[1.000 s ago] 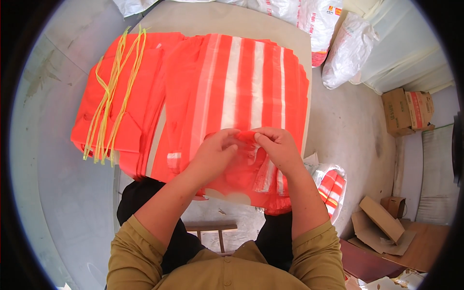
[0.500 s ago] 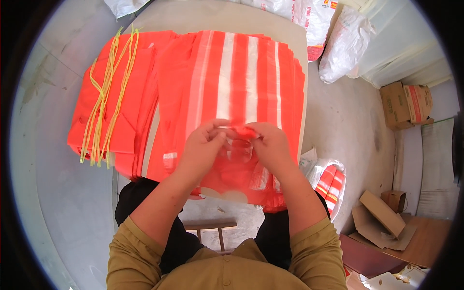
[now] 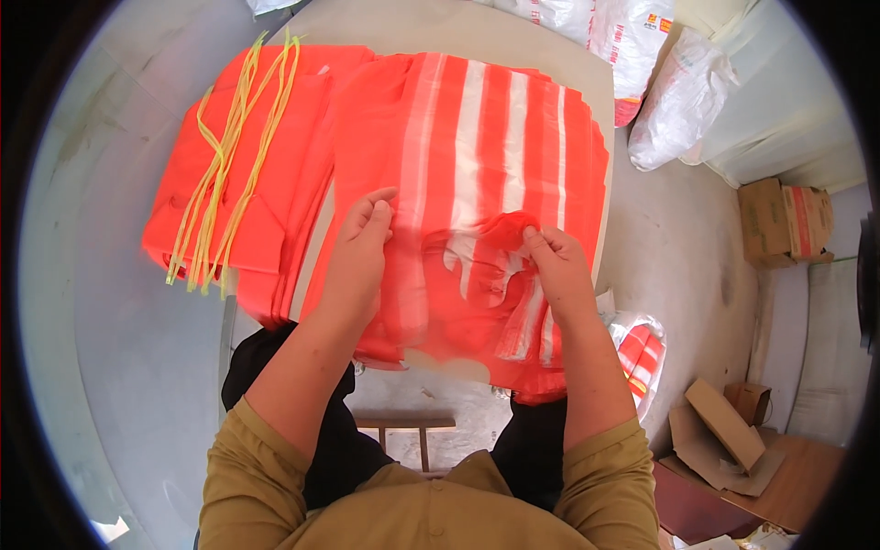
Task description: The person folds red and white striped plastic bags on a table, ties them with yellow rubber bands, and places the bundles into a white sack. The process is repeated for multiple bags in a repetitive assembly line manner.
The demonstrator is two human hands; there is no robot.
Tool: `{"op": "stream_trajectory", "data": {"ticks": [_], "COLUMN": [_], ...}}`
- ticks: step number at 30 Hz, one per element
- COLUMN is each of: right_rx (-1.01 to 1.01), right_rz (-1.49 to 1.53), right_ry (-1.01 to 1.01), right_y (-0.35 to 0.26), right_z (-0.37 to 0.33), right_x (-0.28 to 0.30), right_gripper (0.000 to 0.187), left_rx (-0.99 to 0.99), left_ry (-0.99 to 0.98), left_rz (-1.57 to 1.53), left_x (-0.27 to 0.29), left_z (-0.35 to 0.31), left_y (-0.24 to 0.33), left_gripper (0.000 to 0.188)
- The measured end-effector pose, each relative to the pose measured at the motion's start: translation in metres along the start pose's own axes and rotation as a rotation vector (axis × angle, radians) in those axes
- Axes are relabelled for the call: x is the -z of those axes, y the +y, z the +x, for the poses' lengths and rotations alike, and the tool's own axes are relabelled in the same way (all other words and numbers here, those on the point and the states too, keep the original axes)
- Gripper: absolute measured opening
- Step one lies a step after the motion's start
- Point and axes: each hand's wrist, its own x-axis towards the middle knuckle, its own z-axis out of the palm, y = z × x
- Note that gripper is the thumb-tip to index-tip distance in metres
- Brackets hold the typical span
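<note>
A broad stack of red plastic bags [image 3: 357,119] with white stripes lies in front of me. My right hand [image 3: 556,259] pinches the gathered edge of the top red plastic bag [image 3: 500,234] between thumb and fingers. Below that grip, the film hangs crumpled and partly see-through. My left hand [image 3: 365,240] is over the left part of the striped bags, apart from the right, its fingers slightly curled and no bag visibly gripped. Further left, a folded pile of red bags [image 3: 252,229] carries several yellow ties [image 3: 223,147] laid across it.
The pale tabletop [image 3: 440,20] shows behind the stack. White sacks [image 3: 680,101] stand at the far right. A clear bag of striped red bags [image 3: 639,353] sits by my right knee. Cardboard boxes [image 3: 779,223] and an opened carton [image 3: 720,440] are to the right; a wooden stool [image 3: 417,424] is below.
My hands were close together at the bag's gathered edge and have now parted. The left has moved left, while the right still grips the bag. The whole view has shifted slightly.
</note>
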Motion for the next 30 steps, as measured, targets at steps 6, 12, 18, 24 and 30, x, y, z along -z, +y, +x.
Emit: {"op": "stream_trajectory", "data": {"ticks": [6,12,18,24,30], "right_rx": [-0.027,-0.054,-0.077,-0.044,0.293], "right_rz": [-0.013,-0.049,0.005,-0.19,-0.659], "right_ry": [0.009,-0.041,-0.083,-0.164,-0.334], "right_y": [0.007,-0.004,-0.009,-0.005,-0.01], "right_z": [0.004,-0.002,-0.002,-0.003,-0.014], "right_x": [0.006,0.005,0.007,0.009,0.008], "right_gripper": [0.032,0.029,0.027,0.022,0.019], "left_rx": [0.049,0.012,-0.162,-0.212,-0.422], "left_ry": [-0.06,-0.059,-0.094,-0.332,-0.461], "left_rz": [0.082,0.089,0.423,0.527,0.836], "left_x": [0.004,0.012,0.009,-0.003,-0.007], "left_z": [0.002,0.005,-0.001,-0.01,-0.017], "left_y": [-0.001,-0.012,-0.007,-0.015,-0.018], "left_gripper": [0.036,0.034,0.031,0.022,0.024]}}
